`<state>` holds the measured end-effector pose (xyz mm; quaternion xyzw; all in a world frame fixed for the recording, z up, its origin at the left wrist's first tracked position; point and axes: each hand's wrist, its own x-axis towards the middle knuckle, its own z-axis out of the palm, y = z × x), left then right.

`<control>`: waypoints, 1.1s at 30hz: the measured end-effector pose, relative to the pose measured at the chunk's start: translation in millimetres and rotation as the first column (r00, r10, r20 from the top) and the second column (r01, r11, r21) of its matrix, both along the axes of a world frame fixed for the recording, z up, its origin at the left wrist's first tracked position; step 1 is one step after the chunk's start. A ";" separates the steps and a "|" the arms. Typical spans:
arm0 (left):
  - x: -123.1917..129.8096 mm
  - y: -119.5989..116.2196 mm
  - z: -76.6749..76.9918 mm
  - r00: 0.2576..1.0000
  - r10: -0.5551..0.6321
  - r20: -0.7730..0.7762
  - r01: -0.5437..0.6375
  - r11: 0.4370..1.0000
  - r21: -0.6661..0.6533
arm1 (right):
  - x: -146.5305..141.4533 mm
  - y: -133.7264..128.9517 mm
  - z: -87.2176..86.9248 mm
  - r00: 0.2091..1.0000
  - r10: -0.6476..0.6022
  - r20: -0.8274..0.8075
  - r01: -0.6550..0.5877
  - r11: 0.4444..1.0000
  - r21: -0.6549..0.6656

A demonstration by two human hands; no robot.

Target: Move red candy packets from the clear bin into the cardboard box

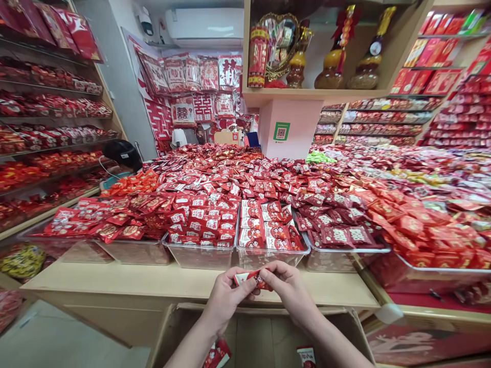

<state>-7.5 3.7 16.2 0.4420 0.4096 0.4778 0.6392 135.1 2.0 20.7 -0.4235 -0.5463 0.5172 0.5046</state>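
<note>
Between my two hands is a small red-and-white candy packet (245, 277), held level above the near edge of the counter. My left hand (230, 294) pinches its left end with the thumb on top. The right end is gripped by my right hand (286, 283), thumb pressed on the wrapper. Below my forearms stands an open cardboard box (255, 332) with a few similar packets (307, 356) inside. Straight ahead, a clear plastic bin (272, 259) holds rows of matching red-and-white packets.
More clear bins (201, 255) of red packets line the wooden counter (126, 278), heaped high behind. Stocked shelves (49, 120) rise on the left. A display cabinet (330, 94) with gourd bottles juts out overhead. A person's dark-haired head (123, 153) shows at the left.
</note>
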 end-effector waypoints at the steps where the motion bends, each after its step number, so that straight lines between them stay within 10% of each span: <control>1: -1.0 0.5 -1.1 1.000 -0.008 -0.003 0.008 1.000 0.005 | 1.2 0.5 0.4 1.000 0.009 0.008 -0.008 1.000 -0.015; 6: -13.4 4.6 -2.0 0.993 0.083 -0.087 -0.074 0.992 0.104 | 31.7 29.2 25.4 0.959 -0.184 0.217 0.148 0.974 0.168; 10: -19.7 9.3 -4.1 0.990 0.134 -0.049 -0.132 0.990 0.048 | 62.7 88.9 53.5 0.696 -0.461 0.550 0.306 0.884 0.353; 14: -19.4 9.4 -6.4 0.995 0.077 -0.068 -0.073 0.995 0.067 | 66.9 135.3 57.5 0.376 -0.434 0.818 0.253 0.898 0.360; 21: -19.1 6.6 -8.6 0.993 0.045 -0.106 -0.031 0.991 0.131 | 57.2 137.1 44.5 0.207 -0.415 0.886 0.195 0.905 0.378; 29: -17.6 7.6 -6.0 0.986 0.026 -0.163 -0.001 0.988 0.155 | 51.9 118.3 57.7 0.181 -0.438 0.881 0.055 0.898 0.436; 33: -19.9 -2.3 -2.7 0.972 0.045 -0.230 0.014 0.968 0.249 | 43.4 47.7 75.5 0.384 -0.373 0.845 -0.088 0.896 0.436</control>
